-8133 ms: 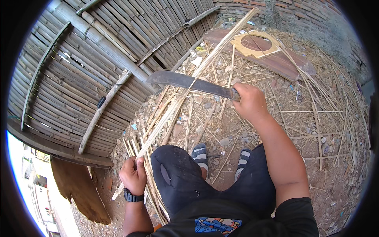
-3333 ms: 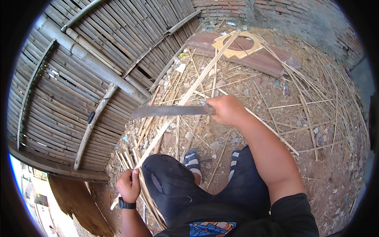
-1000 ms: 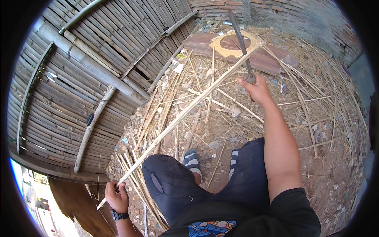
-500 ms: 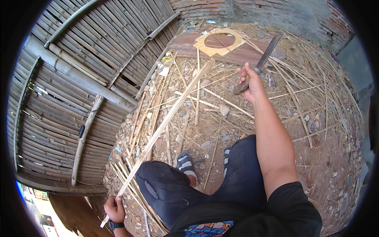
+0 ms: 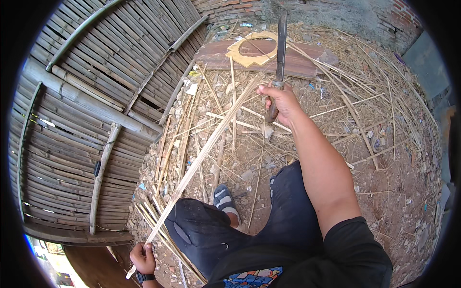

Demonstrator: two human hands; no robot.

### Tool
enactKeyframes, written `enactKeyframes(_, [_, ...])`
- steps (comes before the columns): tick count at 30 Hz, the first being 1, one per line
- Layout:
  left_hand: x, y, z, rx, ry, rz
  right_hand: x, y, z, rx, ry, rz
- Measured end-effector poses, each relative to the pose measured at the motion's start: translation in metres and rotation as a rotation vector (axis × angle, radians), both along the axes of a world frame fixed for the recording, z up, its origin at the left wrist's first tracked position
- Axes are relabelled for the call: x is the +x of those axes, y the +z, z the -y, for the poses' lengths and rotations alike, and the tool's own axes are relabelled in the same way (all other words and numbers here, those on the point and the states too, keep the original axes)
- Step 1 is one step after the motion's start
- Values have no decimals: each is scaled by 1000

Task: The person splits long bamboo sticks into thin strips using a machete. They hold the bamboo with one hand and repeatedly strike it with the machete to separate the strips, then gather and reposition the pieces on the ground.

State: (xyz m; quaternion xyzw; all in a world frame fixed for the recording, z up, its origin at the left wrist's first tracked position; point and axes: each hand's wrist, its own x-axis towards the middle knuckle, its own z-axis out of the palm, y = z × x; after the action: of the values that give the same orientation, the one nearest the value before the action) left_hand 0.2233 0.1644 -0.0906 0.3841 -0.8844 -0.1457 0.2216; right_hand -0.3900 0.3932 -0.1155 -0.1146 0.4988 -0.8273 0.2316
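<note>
My left hand (image 5: 143, 258) is closed round the lower end of a long, pale bamboo strip (image 5: 194, 167). The strip slants up to the right, past my knee, and its far end lies near my other hand. My right hand (image 5: 282, 102) grips the brown handle of a machete (image 5: 281, 50), fingers wrapped round it. Its dark blade points away from me, nearly straight up in the picture. The thumb side of that hand is close to the strip's far end; whether they touch I cannot tell.
A brown board (image 5: 211, 56) lies ahead, bearing a yellowish frame (image 5: 234, 51) with a round hole. Loose bamboo strips (image 5: 353, 115) and shavings litter the ground. A bamboo slat wall (image 5: 81, 129) rises on the left, a brick wall (image 5: 331, 17) at the back. More strips lie beside my left knee.
My right hand has moved left with the machete, toward the strip's far end, and the blade has swung from slanting right to nearly upright. My left hand keeps its grip, shifting only slightly.
</note>
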Motion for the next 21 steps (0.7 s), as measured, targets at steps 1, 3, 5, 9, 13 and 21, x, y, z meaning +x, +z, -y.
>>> enactKeyframes(1, [0,0,0,-3,2,-1,-1,-2,0,-1,-7,-1])
enactKeyframes(3, [-3,4,-2,14,4,13,-4,-8,0,-2,-22,-5])
enactKeyframes(5, [-4,8,-3,29,10,29,-12,-12,-4,-31,-69,14])
enactKeyframes(9, [11,6,3,13,15,49,-20,-16,-6,-92,-94,24])
enactKeyframes(13, [17,16,11,-42,10,65,-23,-16,-9,11,-171,-19])
enactKeyframes(21, [39,19,7,-154,112,76,-23,-12,-19,123,-277,15])
